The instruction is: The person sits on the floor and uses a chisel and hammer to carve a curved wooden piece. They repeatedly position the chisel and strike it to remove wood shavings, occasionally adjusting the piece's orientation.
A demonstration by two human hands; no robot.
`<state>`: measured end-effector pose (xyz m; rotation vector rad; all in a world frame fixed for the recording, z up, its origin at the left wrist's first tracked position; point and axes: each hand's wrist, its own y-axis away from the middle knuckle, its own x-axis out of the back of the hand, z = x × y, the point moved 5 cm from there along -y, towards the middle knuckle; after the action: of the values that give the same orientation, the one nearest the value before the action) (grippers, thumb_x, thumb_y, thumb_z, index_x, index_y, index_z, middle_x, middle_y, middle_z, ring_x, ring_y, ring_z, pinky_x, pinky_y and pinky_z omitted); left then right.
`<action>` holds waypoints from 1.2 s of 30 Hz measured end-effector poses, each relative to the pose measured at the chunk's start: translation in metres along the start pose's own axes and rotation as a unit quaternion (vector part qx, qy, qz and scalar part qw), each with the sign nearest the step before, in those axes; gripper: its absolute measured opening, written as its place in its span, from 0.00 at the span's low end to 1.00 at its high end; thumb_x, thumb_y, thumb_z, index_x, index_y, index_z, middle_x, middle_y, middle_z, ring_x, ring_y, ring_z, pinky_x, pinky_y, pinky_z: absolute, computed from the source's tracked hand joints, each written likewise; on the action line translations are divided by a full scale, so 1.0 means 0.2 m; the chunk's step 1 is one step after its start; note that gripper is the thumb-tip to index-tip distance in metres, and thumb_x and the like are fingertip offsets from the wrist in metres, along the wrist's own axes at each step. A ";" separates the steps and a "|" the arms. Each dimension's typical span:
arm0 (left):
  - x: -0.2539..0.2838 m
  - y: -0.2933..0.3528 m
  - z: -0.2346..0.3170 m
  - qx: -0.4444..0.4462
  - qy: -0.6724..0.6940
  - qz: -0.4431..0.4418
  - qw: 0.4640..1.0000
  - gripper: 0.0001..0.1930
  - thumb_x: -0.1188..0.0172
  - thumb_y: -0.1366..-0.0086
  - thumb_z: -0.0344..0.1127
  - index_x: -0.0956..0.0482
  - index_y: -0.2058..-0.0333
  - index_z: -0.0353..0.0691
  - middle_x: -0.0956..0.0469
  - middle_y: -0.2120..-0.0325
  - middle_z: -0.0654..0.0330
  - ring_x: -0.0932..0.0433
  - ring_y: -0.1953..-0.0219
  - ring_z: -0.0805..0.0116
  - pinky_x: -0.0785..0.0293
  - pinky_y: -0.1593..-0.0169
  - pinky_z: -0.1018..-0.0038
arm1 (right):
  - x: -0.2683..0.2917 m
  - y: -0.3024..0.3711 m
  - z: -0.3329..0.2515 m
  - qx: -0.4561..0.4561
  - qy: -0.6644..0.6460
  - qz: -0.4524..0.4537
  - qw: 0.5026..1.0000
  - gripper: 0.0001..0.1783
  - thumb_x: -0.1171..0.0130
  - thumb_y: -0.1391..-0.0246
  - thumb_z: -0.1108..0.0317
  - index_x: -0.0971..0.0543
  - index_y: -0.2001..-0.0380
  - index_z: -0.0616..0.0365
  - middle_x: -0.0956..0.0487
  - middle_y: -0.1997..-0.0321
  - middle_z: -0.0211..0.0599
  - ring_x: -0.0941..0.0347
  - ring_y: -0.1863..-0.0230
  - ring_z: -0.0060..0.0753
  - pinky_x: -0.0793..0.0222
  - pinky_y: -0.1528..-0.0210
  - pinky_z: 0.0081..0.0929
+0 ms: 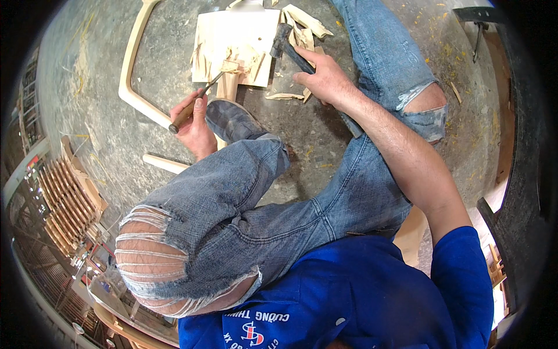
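Note:
My left hand [197, 132] is closed round the handle of a chisel [185, 116]. Its blade reaches up and right to the end of a pale wooden piece [227, 87], beside wood chips. In my right hand [329, 81] is a hammer [282, 41], its dark head raised to the right of the chisel, apart from it. The wooden piece runs down past my shoe [235, 119], which partly hides it. Beneath its far end lies a pale flat board [263, 32] strewn with shavings.
A curved wooden frame [127, 72] lies on the concrete floor to the left, with a short wooden strip [164, 163] nearer me. Split offcuts [307, 22] lie right of the board. Slatted wooden parts [70, 195] stand far left. A dark metal structure [520, 232] borders the right side.

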<state>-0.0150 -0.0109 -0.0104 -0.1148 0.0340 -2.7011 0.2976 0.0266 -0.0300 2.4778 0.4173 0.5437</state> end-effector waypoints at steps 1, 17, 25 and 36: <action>0.00 0.01 -0.03 -0.012 0.002 -0.006 1.000 0.12 0.34 0.30 0.23 0.26 0.52 0.29 0.18 0.50 0.41 0.17 0.45 0.53 0.15 0.39 0.62 | -0.01 -0.01 0.01 0.005 -0.001 0.006 1.000 0.39 0.38 0.41 0.65 0.32 0.26 0.48 0.16 0.54 0.46 0.17 0.57 0.35 0.19 0.51 0.34; -0.06 -0.16 0.11 -0.037 -0.096 -0.057 0.993 0.13 0.29 0.32 0.25 0.23 0.53 0.30 0.16 0.58 0.48 0.15 0.54 0.64 0.15 0.48 0.71 | -0.01 -0.01 -0.01 0.044 -0.010 0.005 0.999 0.42 0.38 0.37 0.67 0.39 0.22 0.54 0.25 0.76 0.32 0.35 0.87 0.19 0.35 0.85 0.23; -0.12 -0.19 0.10 -0.052 -0.132 -0.114 0.983 0.13 0.29 0.31 0.27 0.22 0.52 0.30 0.15 0.57 0.50 0.15 0.53 0.64 0.18 0.46 0.70 | -0.02 -0.01 0.00 0.014 0.012 -0.001 1.000 0.39 0.39 0.43 0.65 0.31 0.27 0.50 0.17 0.58 0.45 0.18 0.59 0.36 0.20 0.51 0.35; -0.18 -0.29 0.13 -0.083 -0.178 -0.159 0.968 0.14 0.26 0.33 0.33 0.19 0.55 0.34 0.14 0.62 0.55 0.14 0.58 0.69 0.16 0.51 0.71 | -0.01 0.00 -0.01 0.022 0.004 0.002 1.000 0.39 0.40 0.42 0.66 0.32 0.26 0.51 0.16 0.56 0.46 0.18 0.58 0.35 0.21 0.50 0.35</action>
<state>-0.0044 0.0579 0.0144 -0.7101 0.1446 -2.9466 0.2955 0.0273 -0.0292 2.5203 0.4323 0.5517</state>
